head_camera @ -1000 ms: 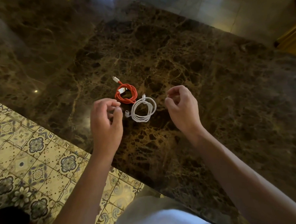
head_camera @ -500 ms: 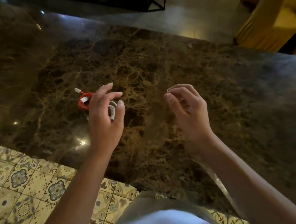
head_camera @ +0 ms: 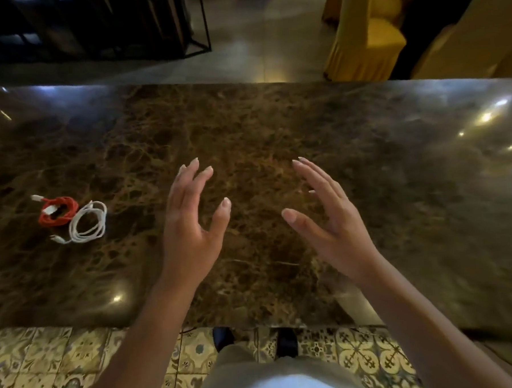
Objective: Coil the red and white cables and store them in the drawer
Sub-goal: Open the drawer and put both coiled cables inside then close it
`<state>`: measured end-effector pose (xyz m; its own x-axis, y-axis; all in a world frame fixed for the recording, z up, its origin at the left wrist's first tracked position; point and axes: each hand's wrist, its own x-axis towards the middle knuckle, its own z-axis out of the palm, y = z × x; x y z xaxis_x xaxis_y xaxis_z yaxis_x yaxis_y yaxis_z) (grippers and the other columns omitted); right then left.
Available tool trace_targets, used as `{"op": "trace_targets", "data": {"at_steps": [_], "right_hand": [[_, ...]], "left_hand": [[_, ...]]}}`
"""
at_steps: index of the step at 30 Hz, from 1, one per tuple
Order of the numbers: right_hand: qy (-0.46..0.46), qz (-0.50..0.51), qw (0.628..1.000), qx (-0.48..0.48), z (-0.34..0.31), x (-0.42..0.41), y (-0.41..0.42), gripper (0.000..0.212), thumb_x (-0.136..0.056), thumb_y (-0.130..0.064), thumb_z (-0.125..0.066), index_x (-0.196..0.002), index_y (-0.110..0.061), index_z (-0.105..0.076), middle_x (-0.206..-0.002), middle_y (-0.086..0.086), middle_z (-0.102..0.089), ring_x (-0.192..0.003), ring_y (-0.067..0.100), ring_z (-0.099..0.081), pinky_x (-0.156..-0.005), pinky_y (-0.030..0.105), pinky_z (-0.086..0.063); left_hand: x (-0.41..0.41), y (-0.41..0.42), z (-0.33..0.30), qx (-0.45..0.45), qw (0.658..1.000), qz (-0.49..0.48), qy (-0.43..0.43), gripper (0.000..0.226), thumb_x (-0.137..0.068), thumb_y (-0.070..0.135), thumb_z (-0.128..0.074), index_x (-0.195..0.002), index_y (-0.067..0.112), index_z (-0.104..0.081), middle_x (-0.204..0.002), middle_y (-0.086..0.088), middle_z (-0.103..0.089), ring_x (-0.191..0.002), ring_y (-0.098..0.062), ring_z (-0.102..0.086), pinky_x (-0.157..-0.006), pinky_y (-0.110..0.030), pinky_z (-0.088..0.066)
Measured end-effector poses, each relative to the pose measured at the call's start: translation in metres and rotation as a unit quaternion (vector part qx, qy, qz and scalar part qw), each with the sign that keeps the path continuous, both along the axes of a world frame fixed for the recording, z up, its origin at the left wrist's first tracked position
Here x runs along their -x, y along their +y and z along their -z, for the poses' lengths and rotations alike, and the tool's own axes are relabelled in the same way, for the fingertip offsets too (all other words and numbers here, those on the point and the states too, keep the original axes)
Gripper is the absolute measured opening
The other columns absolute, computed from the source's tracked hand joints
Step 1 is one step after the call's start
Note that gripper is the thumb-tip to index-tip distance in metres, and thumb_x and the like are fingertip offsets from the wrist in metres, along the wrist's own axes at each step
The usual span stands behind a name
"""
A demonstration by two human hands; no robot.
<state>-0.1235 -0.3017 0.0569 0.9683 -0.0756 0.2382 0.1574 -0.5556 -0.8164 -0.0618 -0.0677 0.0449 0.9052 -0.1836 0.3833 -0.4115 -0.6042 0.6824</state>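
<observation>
We see both hands, left hand point(head_camera: 191, 227) and right hand point(head_camera: 330, 219), spread and holding nothing above the table point(head_camera: 396, 186), red cable point(head_camera: 60, 214) and white cable point(head_camera: 87, 222) lying coiled, touching, well left of them, likely parked for the drawer step.

Bare forearms, no sleeves in view; left hand point(head_camera: 191, 224) and right hand point(head_camera: 333, 219) without rings or watch; longish nails; white top, grey-beige trousers, dark shoes

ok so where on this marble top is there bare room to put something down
The dark brown marble tabletop is bare right of the right hand, between it and the left hand, and along the far edge. Only the far left is taken: coiled red cable touching coiled white cable.
</observation>
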Motion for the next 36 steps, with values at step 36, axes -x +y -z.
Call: {"op": "trace_targets", "data": {"at_steps": [36], "right_hand": [[0.216,0.360,0.861,-0.288,0.127,0.285,0.016,0.059,-0.096,-0.065,-0.057,-0.151,-0.048,-0.043,-0.154,-0.007,-0.051,-0.137,0.017,-0.051,-0.110,0.046,-0.050]], "left_hand": [[0.131,-0.079,0.074,-0.324,0.878,0.338,-0.097,0.064,-0.102,0.067,-0.031,-0.157,0.036,-0.039,-0.173,-0.007,-0.022,-0.161,-0.038,-0.002,-0.127,-0.064,-0.009]]}}
